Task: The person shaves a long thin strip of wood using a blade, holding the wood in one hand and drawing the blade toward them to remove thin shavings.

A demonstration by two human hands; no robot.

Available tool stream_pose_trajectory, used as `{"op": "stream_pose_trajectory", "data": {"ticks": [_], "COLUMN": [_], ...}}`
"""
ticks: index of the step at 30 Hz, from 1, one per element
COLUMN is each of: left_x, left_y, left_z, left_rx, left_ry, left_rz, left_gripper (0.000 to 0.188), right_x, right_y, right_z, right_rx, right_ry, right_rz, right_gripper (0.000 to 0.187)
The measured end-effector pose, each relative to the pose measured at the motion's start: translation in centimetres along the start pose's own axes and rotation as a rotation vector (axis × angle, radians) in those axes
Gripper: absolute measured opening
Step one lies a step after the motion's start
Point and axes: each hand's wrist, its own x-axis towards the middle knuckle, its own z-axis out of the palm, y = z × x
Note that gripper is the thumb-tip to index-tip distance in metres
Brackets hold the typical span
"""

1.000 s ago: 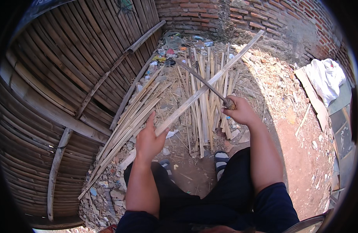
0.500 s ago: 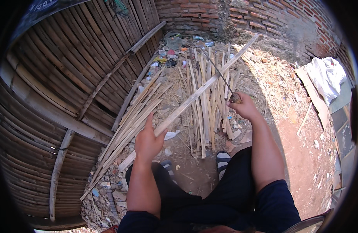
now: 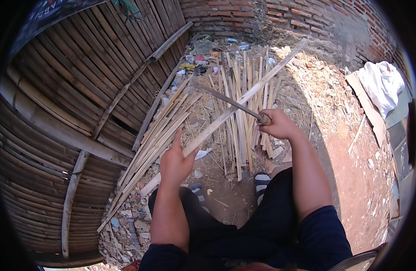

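A long pale wooden slat [image 3: 212, 128] slants up from my left side toward the brick wall. Its lower part lies in my left hand [image 3: 175, 166], closed round it with the index finger stretched out. My right hand [image 3: 280, 124] is wrapped round the handle of a machete [image 3: 226, 99]. The dark blade points up and left, crossing over the slat; whether it touches the wood I cannot tell. Beneath the slat, a pile of loose thin slats [image 3: 241, 135] lies on the ground. Another bundle of strips [image 3: 158, 133] rests beyond my left hand, along the bamboo wall.
A bamboo wall [image 3: 50, 113] closes off the left side, and a brick wall [image 3: 302, 25] stands at the back. Rubble and litter [image 3: 199, 63] cover the ground. White cloth [image 3: 380, 88] lies over boards at right. My sandalled feet [image 3: 262, 184] are close below the slat pile.
The machete has swung from pointing steeply away to lying more level across the slat, its tip farther left and nearer. My right hand has moved slightly left; my left hand keeps the slat.
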Motion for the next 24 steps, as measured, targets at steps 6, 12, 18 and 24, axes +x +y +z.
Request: {"op": "stream_pose_trajectory", "data": {"ticks": [6, 12, 18, 24], "left_x": [0.0, 0.1, -0.2, 0.2], "left_y": [0.5, 0.9, 0.2, -0.2], "left_z": [-0.3, -0.1, -0.2, -0.1], "left_rx": [0.037, 0.010, -0.006, -0.016], "left_ry": [-0.010, -0.046, -0.021, 0.032], "left_rz": [-0.018, -0.044, -0.020, 0.008], "left_gripper": [0.090, 0.091, 0.091, 0.088], "right_x": [-0.3, -1.5, -0.6, -0.3], "right_y": [1.8, -3.0, -2.6, 2.4], "right_z": [-0.6, -0.1, 1.0, -0.7], "right_rx": [0.230, -0.078, 0.015, 0.258], "right_ry": [0.194, -0.099, -0.191, 0.221], "right_rz": [0.275, -0.056, -0.174, 0.191], "right_gripper": [0.038, 0.044, 0.032, 0.026]}}
